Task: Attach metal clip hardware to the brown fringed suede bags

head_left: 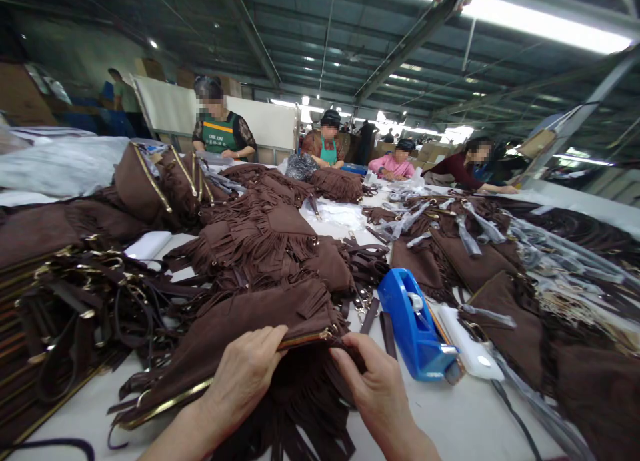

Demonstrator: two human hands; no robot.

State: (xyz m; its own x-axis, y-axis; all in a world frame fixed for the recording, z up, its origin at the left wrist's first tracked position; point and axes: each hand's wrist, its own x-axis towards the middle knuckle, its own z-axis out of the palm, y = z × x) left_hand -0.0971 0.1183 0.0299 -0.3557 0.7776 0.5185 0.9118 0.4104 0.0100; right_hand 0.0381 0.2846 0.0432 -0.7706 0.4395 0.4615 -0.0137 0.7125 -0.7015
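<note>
A dark brown fringed bag (225,324) with a gold zipper lies in front of me, its opening toward me. My left hand (247,364) grips the zippered edge near the middle, fingers tucked out of sight behind the material. At the right end of the zipper, my right hand (373,374) pinches the bag's edge between thumb and fingers. Long fringe strips hang below and between both hands. Just right of my right hand stands a blue tape dispenser (407,321).
Brown fringed bags (240,227) are heaped beyond. Straps with gold clasps (85,307) pile up on the left. A white box-like device (473,347) with a cable lies right of the dispenser. More bags (500,314) and plastic-wrapped parts cover the right side. Several people work across the table.
</note>
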